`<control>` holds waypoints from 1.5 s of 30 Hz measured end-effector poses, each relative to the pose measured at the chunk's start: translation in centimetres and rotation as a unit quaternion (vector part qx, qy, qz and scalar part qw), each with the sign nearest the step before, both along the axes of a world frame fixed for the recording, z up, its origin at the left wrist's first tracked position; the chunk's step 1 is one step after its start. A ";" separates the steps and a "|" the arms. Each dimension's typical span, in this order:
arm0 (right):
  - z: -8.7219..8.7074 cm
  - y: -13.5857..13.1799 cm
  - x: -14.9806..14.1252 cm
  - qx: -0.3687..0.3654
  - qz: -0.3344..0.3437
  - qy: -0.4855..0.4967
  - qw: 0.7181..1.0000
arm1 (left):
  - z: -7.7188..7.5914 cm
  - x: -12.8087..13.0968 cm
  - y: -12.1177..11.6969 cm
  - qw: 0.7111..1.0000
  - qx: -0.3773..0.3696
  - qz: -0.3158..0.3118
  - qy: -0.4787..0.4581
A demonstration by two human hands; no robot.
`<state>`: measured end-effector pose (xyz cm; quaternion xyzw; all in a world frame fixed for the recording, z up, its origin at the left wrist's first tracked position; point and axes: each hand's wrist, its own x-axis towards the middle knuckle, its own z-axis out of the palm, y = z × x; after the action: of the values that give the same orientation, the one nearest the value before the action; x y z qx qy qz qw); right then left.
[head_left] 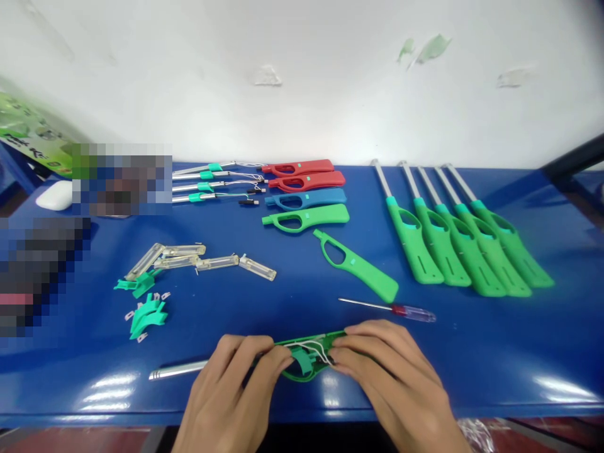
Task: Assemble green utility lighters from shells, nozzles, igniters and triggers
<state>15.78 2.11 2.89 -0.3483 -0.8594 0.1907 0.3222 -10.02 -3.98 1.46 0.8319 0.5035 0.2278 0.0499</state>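
Both hands pressed down on it! The left hand (231, 384) and right hand (391, 371) pinched the open green plastic lighter shell (306, 365) between their fingertips, white wires showing. Its silver metal tube (177, 370) jutted past the left hand; a red-handled screwdriver (391, 308) lay just beyond the right.

The table (495, 352) is glossy deep blue. At lower centre, the open lighter shell (306, 365) is green with white wires and a teal trigger. Right of centre lie five green lighters (467, 245) with teal collars and silver nozzles. Upper centre: two red handle shells (302, 174), one blue (306, 199), one green (306, 218). The screwdriver (391, 308) has a clear handle with red
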 end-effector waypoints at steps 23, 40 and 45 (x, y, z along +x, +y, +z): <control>0.0 0.3 -0.2 -0.068 0.003 0.056 0.996 | 0.2 1.4 1.1 0.999 0.008 0.025 -0.044; 0.2 0.7 -0.8 -0.122 -0.018 0.080 0.989 | 0.7 2.1 1.7 0.993 -0.004 0.062 -0.105; 0.3 0.8 -0.9 -0.126 -0.024 0.083 0.988 | 0.9 2.4 1.7 0.991 -0.004 0.070 -0.115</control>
<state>14.83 2.93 3.16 -0.3897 -0.7904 0.3173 0.3503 -7.63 -2.26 2.36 0.7628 0.5521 0.3230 0.0946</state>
